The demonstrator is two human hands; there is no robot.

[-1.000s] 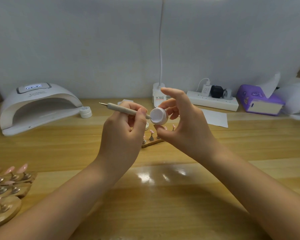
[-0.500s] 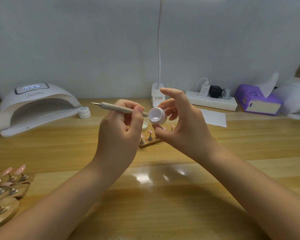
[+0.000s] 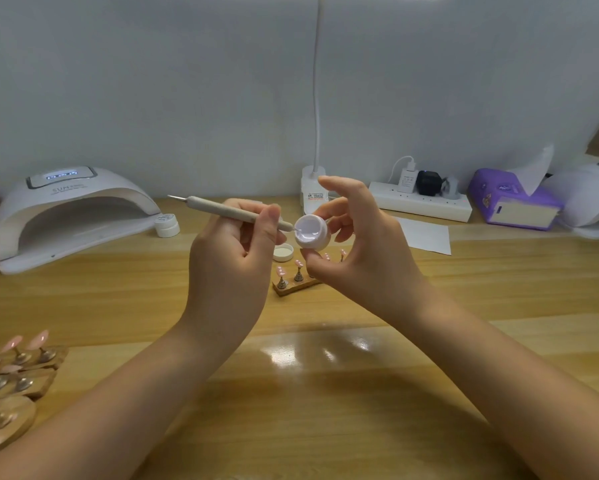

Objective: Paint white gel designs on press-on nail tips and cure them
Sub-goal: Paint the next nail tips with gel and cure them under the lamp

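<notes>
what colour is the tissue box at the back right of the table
The tissue box is purple, with a white tissue sticking out, seen in the head view.

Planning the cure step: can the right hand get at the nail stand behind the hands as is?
Probably not yet. The right hand is occupied pinching the open gel pot, and hangs over the nail stand. The path looks free otherwise; it must set the pot down first.

You are holding a small white gel pot point(image 3: 312, 233) up at 12 o'clock, open and tipped toward you. Your thin beige pen point(image 3: 235, 213) is dipping into its 9 o'clock rim. Pink nail tips point(image 3: 290, 267) are standing on a wooden strip just below.
</notes>
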